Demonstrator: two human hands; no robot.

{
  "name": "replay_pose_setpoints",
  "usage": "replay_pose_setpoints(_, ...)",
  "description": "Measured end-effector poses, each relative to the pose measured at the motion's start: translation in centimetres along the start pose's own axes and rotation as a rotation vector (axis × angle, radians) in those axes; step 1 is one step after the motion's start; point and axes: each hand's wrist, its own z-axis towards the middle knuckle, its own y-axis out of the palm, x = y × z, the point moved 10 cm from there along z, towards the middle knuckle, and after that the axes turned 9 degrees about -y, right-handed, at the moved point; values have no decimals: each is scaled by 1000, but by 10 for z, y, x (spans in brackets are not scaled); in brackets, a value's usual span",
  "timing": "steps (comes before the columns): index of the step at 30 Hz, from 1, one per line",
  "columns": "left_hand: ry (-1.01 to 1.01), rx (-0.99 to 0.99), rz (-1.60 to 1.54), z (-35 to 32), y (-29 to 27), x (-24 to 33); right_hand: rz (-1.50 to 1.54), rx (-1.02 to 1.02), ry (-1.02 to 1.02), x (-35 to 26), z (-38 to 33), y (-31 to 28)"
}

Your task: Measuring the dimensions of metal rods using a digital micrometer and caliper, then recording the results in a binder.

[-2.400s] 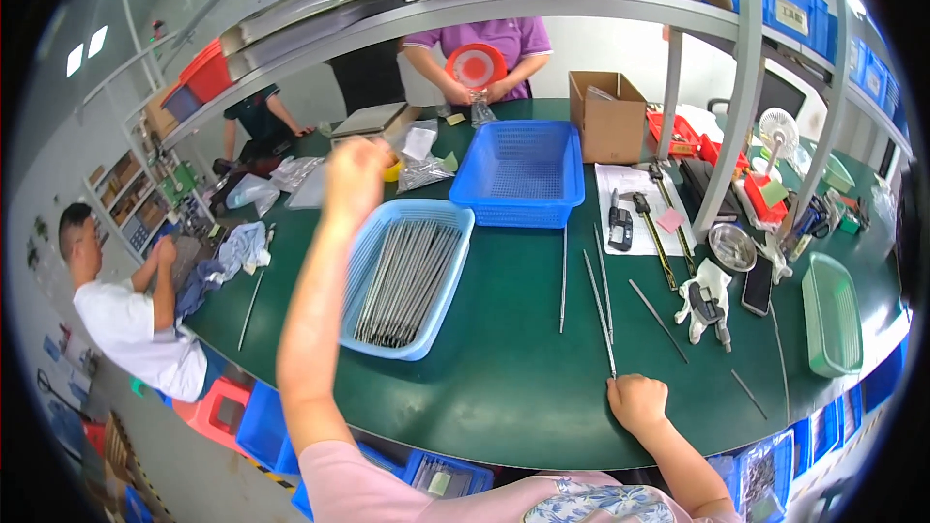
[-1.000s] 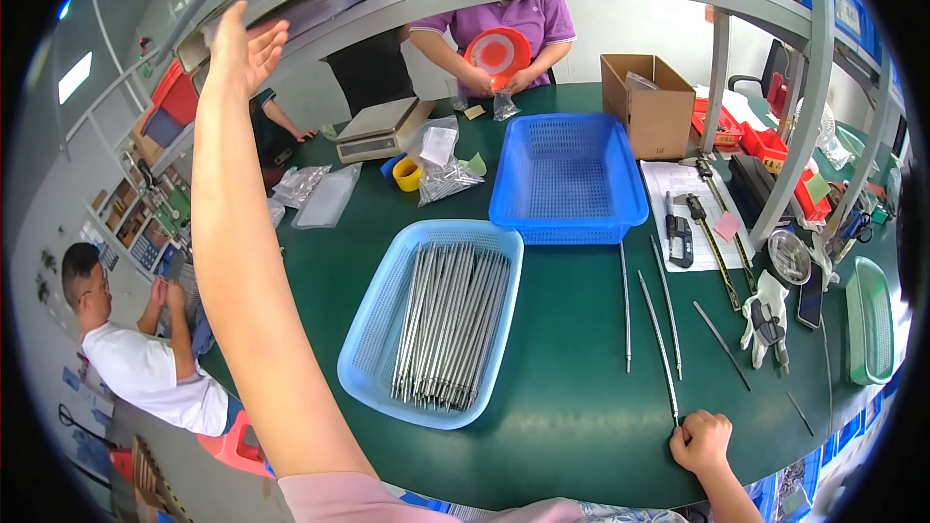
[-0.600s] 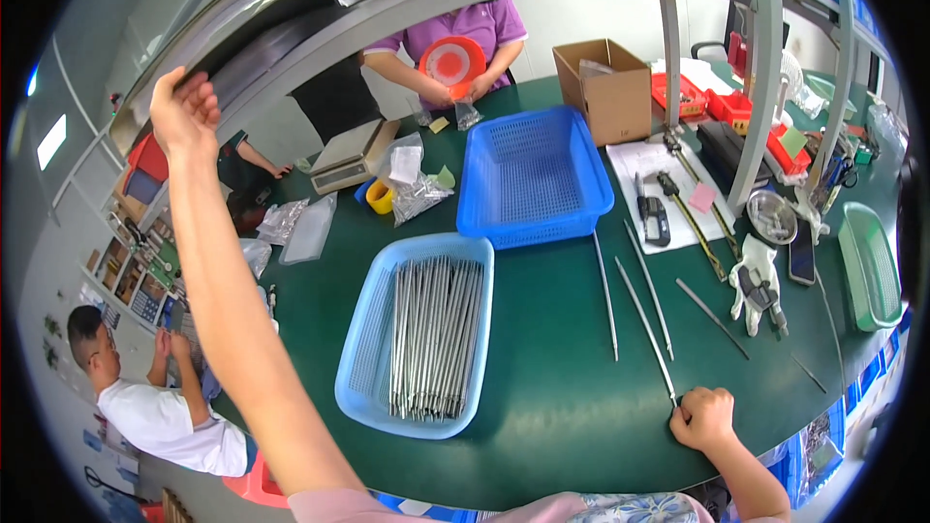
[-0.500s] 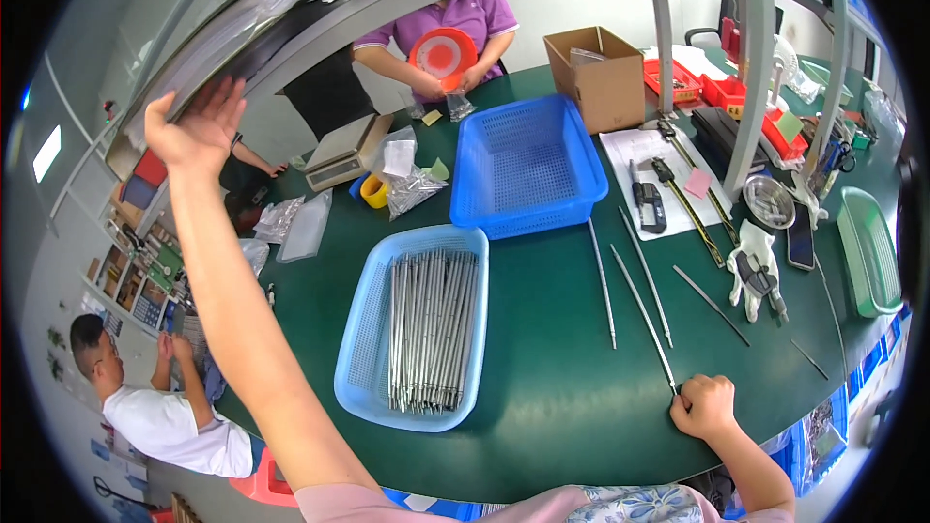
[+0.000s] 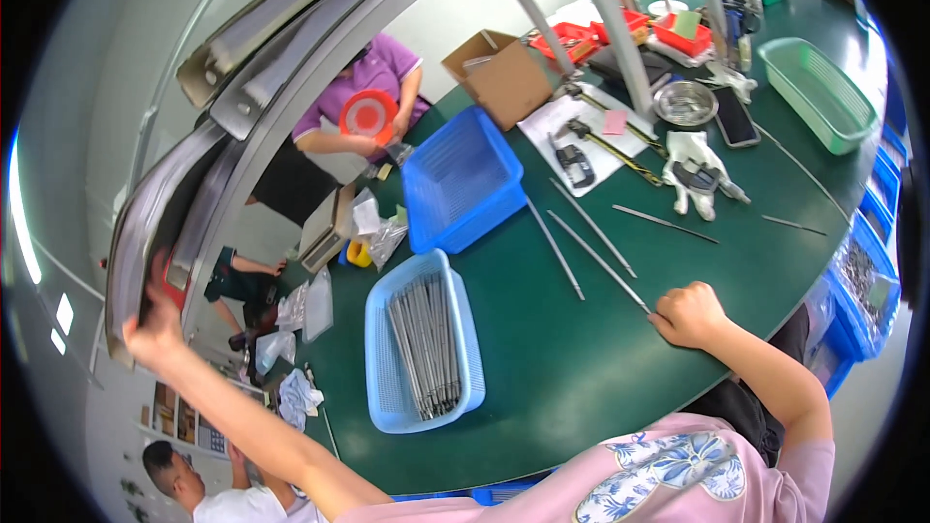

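Grey shelf tray [image 5: 160, 232], left hand [image 5: 155, 329] gripping

Grey flat panel [image 5: 145, 232] on overhead shelf; thin metal rod [image 5: 596, 260] flat on table.

Single head-worn fisheye, tilted and looking down from above.
Faces across the green table [image 5: 581, 368] toward the overhead shelf [image 5: 242, 136]; near the wearer's own arms; edges bent.

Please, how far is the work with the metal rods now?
Done: many rods lie in the light blue basket. In hand: the right hand rests fisted at a loose rod; the left hand touches the overhead shelf. Left: several rods on the table; the darker blue basket looks empty.
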Motion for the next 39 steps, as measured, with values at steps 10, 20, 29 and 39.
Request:
replay_pose_setpoints(10, 561, 507, 249, -204, 31, -71, 637, 73, -306, -111, 14, -45)
replay_pose_setpoints(20, -54, 326, -19, -425, -47, -338, 2131, -98, 234, -129, -37, -64)
replay_pose_setpoints(29, -718, 143, 490, -420, 92, -517, 1739, 365, 705, 33, -134, -45)
replay_pose_setpoints(39, -1081, 515, 444, -465, 6, -485, 1580, 321, 557, 55, -100, -46)
